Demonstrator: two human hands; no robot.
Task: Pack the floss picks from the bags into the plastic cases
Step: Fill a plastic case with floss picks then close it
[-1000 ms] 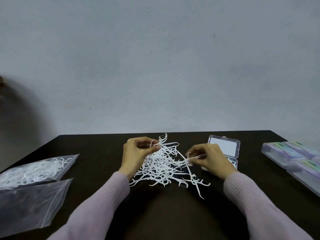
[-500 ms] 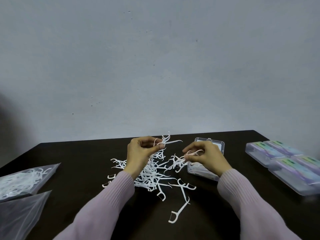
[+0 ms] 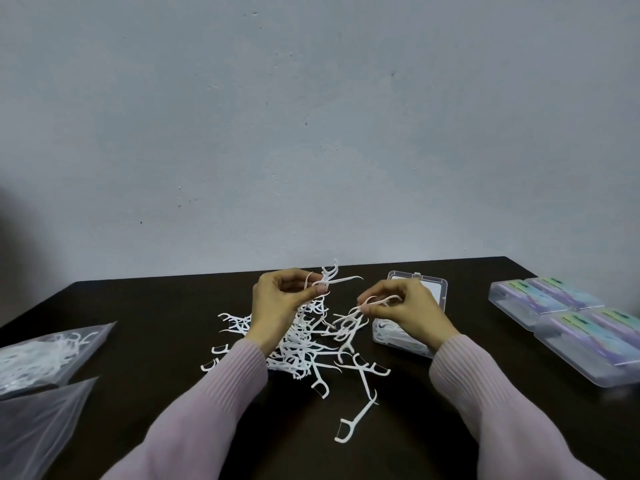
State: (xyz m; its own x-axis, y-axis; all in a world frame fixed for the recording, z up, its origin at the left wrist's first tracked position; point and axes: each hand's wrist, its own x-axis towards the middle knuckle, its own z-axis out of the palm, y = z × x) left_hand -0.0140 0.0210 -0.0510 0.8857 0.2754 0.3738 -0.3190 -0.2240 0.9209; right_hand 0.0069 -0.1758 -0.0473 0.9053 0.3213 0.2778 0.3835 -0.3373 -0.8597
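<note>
A loose pile of white floss picks lies on the dark table between my hands. My left hand is raised over the pile and pinches a small bunch of picks between thumb and fingers. My right hand pinches a few picks just left of an open clear plastic case. The case has picks in its tray, partly hidden by my right wrist. One single pick lies apart, nearer to me.
Two clear bags sit at the left edge: one full of picks, one flat. Several closed cases with coloured labels lie at the right. A grey wall stands behind the table.
The camera has turned, so everything sits further left in view. The pile has spread out and single picks have dropped toward me. Both hands have lifted slightly with their picks.
</note>
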